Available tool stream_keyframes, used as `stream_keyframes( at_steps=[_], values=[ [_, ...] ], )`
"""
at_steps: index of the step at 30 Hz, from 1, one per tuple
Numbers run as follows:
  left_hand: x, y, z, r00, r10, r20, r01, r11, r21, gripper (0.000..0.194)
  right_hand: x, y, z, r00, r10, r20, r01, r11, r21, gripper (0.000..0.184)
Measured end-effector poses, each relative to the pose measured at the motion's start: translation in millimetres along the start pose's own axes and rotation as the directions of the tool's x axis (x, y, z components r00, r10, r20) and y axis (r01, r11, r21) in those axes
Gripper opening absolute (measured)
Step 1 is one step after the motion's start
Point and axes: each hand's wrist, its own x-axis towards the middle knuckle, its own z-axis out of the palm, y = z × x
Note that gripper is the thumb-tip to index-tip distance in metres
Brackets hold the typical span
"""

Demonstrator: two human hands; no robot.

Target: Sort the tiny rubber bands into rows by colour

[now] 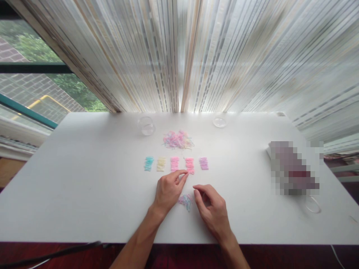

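Note:
My left hand (169, 188) reaches to the foot of the coral-pink row of small elastic bands (190, 164). Its thumb and index finger are pinched on a pink elastic band (191, 172) at the end of that row. Lower and to the right, my right hand (211, 205) hovers over the table with thumb and index finger curved and slightly apart, nothing visible between them. Between my hands lies a small loose pile of mixed pastel bands (185, 201). Beside the coral row are a pink row (174, 163), partly behind my left hand, and a purple row (203, 163).
Further left lie a yellow row (160, 164) and a turquoise row (148, 163). A larger mixed heap (178, 140) sits behind them. Toward the back stand a clear round container (147, 126) and a clear lid (219, 122). A blurred-out object (293, 168) rests at right.

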Motion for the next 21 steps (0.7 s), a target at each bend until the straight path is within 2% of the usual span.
stream_keyframes(
  at_steps=[21],
  values=[
    [3.1,2.0,-3.4,0.997,-0.073,0.017,0.074,0.989,-0.131,0.019,0.2,0.4,0.0,1.000,-0.008,0.008,0.008,1.000,0.008,0.013]
  ],
)
